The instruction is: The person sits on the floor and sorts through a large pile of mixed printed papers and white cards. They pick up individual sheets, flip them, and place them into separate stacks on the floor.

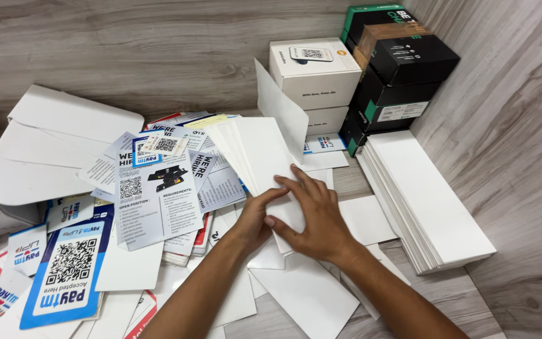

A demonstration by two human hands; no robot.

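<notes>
White envelopes (pixel 255 154), fanned in a loose stack on the wooden tabletop (pixel 127 50), lie under both hands: the left hand (pixel 255 220) rests flat with fingers together at the stack's near edge, and the right hand (pixel 312 213) presses down on it with fingers spread, neither clamped on anything. Left of the stack lie a grey printed flyer (pixel 158 201) and a blue-bordered code sign (pixel 67 273); right of it sits a neat pile of long white envelopes (pixel 431 201), and behind it stand a white box (pixel 315 72) and stacked black boxes (pixel 396 69).
</notes>
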